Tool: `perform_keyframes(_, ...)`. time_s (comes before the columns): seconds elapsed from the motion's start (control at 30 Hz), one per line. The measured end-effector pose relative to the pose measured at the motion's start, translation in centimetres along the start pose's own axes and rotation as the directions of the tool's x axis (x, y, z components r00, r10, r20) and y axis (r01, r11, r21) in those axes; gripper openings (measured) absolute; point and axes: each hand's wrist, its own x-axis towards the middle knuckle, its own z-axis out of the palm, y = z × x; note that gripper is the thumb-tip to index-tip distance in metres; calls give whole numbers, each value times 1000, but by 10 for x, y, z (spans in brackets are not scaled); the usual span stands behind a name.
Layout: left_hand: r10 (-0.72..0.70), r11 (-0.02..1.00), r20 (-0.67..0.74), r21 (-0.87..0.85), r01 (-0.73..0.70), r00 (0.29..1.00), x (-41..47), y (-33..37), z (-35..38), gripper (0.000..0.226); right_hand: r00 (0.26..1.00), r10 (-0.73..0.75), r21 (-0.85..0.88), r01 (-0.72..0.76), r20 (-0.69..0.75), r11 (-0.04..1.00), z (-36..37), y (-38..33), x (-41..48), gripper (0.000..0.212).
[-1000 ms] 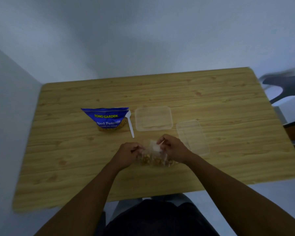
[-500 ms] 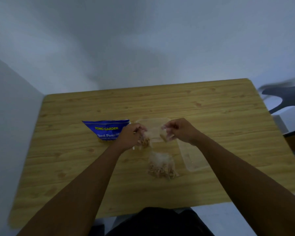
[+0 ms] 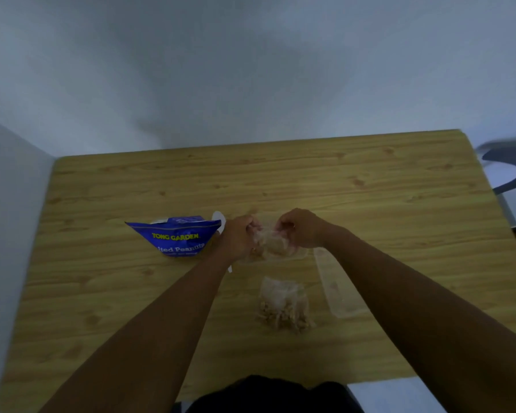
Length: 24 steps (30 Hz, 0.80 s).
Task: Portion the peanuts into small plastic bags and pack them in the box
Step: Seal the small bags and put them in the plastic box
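My left hand [image 3: 239, 236] and my right hand [image 3: 298, 228] each grip a side of a small clear bag of peanuts [image 3: 273, 244] and hold it over the clear plastic box [image 3: 301, 254], which is mostly hidden under them. Nearer to me, other small filled bags [image 3: 283, 304] lie on the wooden table [image 3: 399, 210]. The blue peanut packet [image 3: 178, 235] stands to the left of my left hand. A white plastic spoon [image 3: 219, 217] lies beside it, mostly hidden behind my left hand.
The clear box lid [image 3: 337, 290] lies on the table to the right of the filled bags, partly under my right forearm. A dark chair [image 3: 510, 165] stands past the table's right edge. A wall runs along the left side.
One second ago both hands were at the pile of bags near me. They lifted one bag away and carried it forward over the box. The camera tilted up.
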Motion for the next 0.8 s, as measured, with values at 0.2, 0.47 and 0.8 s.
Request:
perform_keyframes(0.2,-92,991,-106,87,101,990,11,0,9,21,975,-128,-366,53,-184,929,8,-2,10,22)
perform_keyframes(0.47,177,930,-207,355,-95,962,-5,-15,24,45,810,-444,-600,147,-383,786,37,6,1,25)
perform_keyframes(0.8,330,876,-216,433,-213,919,-39,-2,19,18,786,-394,-361,234,-476,903,49,6,-29,30)
